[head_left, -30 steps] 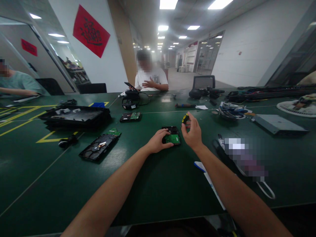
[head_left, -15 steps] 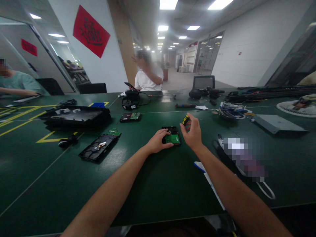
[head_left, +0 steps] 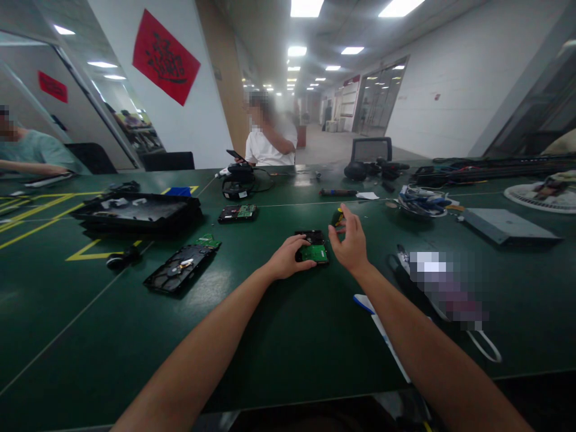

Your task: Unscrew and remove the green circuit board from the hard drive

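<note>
A hard drive (head_left: 319,254) with a green circuit board facing up lies on the green table in front of me. My left hand (head_left: 287,259) is closed around its left side, fingers on the far part and thumb along the near edge. Just right of the drive, my right hand (head_left: 351,245) holds a screwdriver (head_left: 336,217) by its yellow and black handle, between thumb and fingers. The screwdriver's shaft and tip cannot be made out. Left of my hands lies a larger black drive (head_left: 180,268), and farther back another drive (head_left: 237,213) with its board showing.
Black trays (head_left: 139,210) are stacked at the left. To the right are a blurred-out pouch-like item (head_left: 443,288), a grey metal box (head_left: 508,225) and a bundle of cables (head_left: 423,201). A person (head_left: 272,141) sits across the table; another person (head_left: 36,150) sits far left.
The screwdriver handle has turned in my right fingers and less of its yellow shows. My right fingers have shifted slightly. My left hand and the hard drive have stayed in place.
</note>
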`<state>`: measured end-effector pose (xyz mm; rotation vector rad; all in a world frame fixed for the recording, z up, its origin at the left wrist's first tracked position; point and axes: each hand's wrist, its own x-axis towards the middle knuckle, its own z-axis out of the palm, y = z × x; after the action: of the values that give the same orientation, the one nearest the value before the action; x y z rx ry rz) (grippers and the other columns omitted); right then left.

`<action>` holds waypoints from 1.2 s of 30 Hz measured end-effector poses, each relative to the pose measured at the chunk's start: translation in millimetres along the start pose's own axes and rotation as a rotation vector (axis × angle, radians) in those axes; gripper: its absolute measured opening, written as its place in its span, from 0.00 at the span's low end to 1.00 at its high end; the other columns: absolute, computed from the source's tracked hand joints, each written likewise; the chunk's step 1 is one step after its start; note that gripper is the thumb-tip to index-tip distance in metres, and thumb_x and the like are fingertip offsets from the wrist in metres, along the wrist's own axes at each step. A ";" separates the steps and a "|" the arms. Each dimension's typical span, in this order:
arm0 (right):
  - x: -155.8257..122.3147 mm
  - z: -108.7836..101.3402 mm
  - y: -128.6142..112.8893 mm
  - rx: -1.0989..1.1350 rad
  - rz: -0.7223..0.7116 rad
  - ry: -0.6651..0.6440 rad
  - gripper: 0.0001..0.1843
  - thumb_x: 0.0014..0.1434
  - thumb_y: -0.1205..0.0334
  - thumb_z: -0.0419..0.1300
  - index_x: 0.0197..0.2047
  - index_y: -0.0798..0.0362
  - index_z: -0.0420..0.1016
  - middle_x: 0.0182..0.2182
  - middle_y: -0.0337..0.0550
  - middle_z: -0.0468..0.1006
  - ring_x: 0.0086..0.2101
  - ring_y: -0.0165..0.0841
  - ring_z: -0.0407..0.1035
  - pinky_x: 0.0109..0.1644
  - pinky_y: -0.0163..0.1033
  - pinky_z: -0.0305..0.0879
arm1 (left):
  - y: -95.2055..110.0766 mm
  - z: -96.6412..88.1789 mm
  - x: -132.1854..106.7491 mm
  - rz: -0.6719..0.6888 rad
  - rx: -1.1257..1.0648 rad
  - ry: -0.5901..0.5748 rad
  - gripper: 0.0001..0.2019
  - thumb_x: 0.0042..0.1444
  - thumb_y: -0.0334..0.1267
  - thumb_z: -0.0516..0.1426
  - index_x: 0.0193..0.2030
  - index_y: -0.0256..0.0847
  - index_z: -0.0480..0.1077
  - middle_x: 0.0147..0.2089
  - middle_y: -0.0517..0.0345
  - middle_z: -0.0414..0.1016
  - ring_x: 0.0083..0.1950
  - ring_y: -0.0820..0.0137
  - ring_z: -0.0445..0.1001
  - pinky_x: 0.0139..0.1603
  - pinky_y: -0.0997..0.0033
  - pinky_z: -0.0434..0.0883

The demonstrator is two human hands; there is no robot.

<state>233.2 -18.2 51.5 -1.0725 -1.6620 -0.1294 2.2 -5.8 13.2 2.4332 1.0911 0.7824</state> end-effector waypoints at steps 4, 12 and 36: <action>0.1 0.3 -0.2 0.011 0.001 -0.012 0.37 0.67 0.61 0.57 0.76 0.46 0.51 0.56 0.54 0.70 0.42 0.39 0.75 0.45 0.50 0.82 | 0.4 -0.9 -0.4 0.001 -0.008 -0.001 0.33 0.55 0.56 0.68 0.62 0.43 0.70 0.72 0.43 0.64 0.75 0.51 0.60 0.74 0.47 0.60; 0.1 1.1 1.0 0.019 -0.011 -0.006 0.37 0.66 0.62 0.57 0.76 0.47 0.51 0.57 0.55 0.70 0.44 0.41 0.75 0.46 0.51 0.82 | 1.9 -2.2 -0.5 -0.012 -0.026 -0.004 0.32 0.54 0.55 0.69 0.62 0.45 0.71 0.72 0.44 0.64 0.75 0.51 0.60 0.74 0.45 0.60; 0.0 0.4 0.0 0.028 -0.013 0.021 0.34 0.66 0.63 0.58 0.73 0.47 0.56 0.57 0.55 0.69 0.42 0.39 0.75 0.44 0.50 0.82 | 1.3 -1.3 -0.7 -0.009 -0.026 -0.002 0.32 0.54 0.55 0.68 0.63 0.45 0.71 0.72 0.43 0.64 0.75 0.50 0.60 0.74 0.44 0.60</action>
<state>233.0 -18.0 51.4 -1.0362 -1.6473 -0.1253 1.7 -7.0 14.7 2.4050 1.0839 0.7859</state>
